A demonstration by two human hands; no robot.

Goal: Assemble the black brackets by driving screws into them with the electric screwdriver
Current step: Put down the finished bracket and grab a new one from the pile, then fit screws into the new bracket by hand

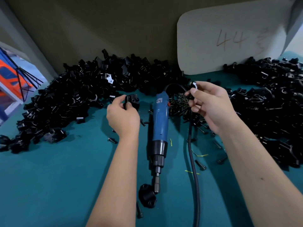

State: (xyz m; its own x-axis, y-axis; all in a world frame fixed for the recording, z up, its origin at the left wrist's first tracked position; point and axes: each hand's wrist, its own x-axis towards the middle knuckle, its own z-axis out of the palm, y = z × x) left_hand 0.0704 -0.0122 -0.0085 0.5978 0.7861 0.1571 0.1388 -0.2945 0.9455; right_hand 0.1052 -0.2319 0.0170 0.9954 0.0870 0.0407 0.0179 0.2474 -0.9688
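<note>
The left hand (122,114) grips a black bracket (132,101) above the teal worktop (57,185); the right hand (211,105) pinches a small black bracket piece (193,85). The blue electric screwdriver (159,128) lies between them.

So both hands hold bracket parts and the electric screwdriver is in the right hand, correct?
Not quite. The head view shows the left hand and right hand each holding a black bracket part, but the electric screwdriver lies on the green table between the forearms, untouched.
</note>
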